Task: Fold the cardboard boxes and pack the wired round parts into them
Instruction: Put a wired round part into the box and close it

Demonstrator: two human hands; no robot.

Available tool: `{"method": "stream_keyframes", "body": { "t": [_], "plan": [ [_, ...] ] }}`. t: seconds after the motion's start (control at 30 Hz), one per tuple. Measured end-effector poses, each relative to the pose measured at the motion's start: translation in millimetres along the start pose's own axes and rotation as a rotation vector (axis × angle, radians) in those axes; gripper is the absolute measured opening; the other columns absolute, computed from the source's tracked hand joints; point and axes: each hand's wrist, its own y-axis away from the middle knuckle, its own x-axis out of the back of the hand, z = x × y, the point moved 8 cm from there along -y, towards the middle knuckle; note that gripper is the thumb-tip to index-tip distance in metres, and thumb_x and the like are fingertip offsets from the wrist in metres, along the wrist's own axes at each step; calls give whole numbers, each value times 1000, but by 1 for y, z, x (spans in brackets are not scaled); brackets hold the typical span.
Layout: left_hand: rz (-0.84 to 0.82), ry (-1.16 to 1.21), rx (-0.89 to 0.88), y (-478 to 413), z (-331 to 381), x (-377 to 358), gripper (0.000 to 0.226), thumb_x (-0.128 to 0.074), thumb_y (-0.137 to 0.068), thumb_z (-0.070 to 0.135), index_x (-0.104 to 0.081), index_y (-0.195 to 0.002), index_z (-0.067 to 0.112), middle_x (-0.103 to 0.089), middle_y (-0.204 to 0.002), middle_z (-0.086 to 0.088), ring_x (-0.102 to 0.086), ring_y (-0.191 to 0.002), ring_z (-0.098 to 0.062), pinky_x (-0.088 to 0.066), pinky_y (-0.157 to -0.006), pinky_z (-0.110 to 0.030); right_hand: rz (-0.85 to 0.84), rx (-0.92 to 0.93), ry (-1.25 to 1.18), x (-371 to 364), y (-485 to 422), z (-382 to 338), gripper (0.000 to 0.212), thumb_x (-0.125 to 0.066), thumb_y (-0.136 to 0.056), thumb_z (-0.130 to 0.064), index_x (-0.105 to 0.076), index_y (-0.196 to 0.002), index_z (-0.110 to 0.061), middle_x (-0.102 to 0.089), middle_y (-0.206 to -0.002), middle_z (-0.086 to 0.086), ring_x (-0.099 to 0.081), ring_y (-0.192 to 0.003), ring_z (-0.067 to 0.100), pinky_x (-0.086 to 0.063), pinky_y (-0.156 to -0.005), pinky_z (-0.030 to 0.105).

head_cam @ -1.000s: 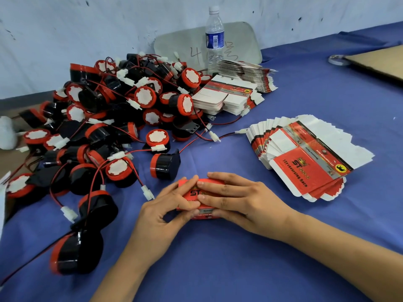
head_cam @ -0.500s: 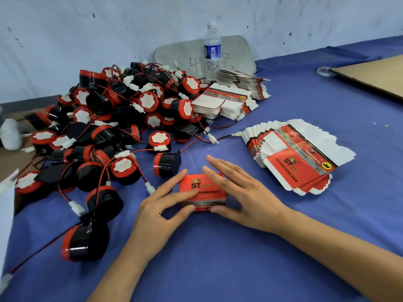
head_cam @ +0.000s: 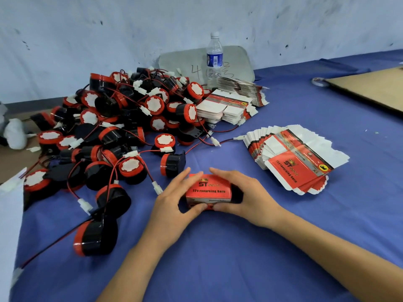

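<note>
I have the red horn box (head_cam: 208, 189) on the blue tablecloth (head_cam: 239, 258), gripped at both ends: left hand (head_cam: 174, 201) and right hand (head_cam: 246, 197) curl round it, thumbs at its front edge. The wired round horns (head_cam: 122, 127) are piled to its left, and the flat box blanks (head_cam: 292, 162) are fanned to its right.

A folded red box (head_cam: 208, 189) sits at the front; flat boxes (head_cam: 290, 168) fan out to its right; black-and-red round parts (head_cam: 113, 136) with red wires lie heaped to its left
</note>
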Motion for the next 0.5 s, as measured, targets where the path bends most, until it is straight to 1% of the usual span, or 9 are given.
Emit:
{"method": "stream_keyframes", "body": {
  "t": [0.03,0.1,0.13,0.2,0.27,0.33,0.4,0.47,0.5],
  "plan": [
    [-9,18,11,0,0,0,68,-79,-77,30,-43,-132,49,-47,-139,24,-40,-125,15,-31,-103,-6,20,-80,-181,3,0,4,62,-83,-74,-18,-55,-127,-35,-63,-122,-4,-60,-111,6,-48,-94,23],
    [-10,103,40,3,1,1,76,-78,-75,45,-37,-139,49,-54,-130,30,-49,-118,12,-32,-94,-1,134,-243,-685,15,3,11,45,-78,-75,-16,-65,-117,-27,-71,-104,1,-69,-95,14,-55,-79,26],
    [-7,133,47,5,1,1,77,-77,-75,47,-34,-140,50,-53,-129,33,-52,-115,8,-35,-91,-3,179,-352,-980,16,6,17,41,-76,-75,-21,-65,-115,-22,-72,-100,3,-70,-89,18,-57,-71,29],
    [-3,136,17,8,8,3,72,-72,-79,46,-34,-139,51,-51,-129,35,-55,-111,4,-39,-89,-6,257,-508,-1482,18,10,23,46,-68,-76,-35,-63,-118,-18,-71,-102,5,-70,-82,22,-58,-61,30],
    [-8,123,0,9,12,1,63,-68,-82,46,-38,-137,51,-55,-126,33,-57,-109,3,-41,-89,-8,339,-461,-1780,38,15,17,47,-62,-78,-38,-63,-118,-14,-66,-109,7,-69,-80,24,-59,-61,29],
    [5,144,6,9,11,0,56,-61,-80,41,-45,-133,47,-63,-118,26,-60,-102,3,-43,-86,-8,388,-299,-1974,62,24,8,46,-61,-78,-33,-60,-118,-9,-60,-108,10,-68,-76,28,-60,-64,30],
    [-1,151,27,9,9,-4,45,-55,-82,35,-54,-126,43,-69,-108,23,-63,-95,6,-43,-83,-6,443,-115,-2164,85,42,2,46,-62,-76,-26,-56,-117,-6,-56,-103,12,-66,-74,34,-60,-66,36],
    [2,141,53,11,5,-5,38,-51,-86,33,-59,-122,41,-70,-103,25,-66,-90,7,-44,-82,-5,555,13,-2254,104,63,4,48,-65,-73,-25,-56,-114,-2,-58,-101,14,-66,-78,35,-60,-67,40],
    [0,142,52,9,5,-8,36,-49,-87,32,-60,-121,41,-70,-101,25,-66,-88,6,-44,-82,-4,668,62,-2220,118,79,11,48,-66,-74,-29,-57,-114,-3,-61,-103,13,-67,-82,33,-60,-69,40]
  ]
}}
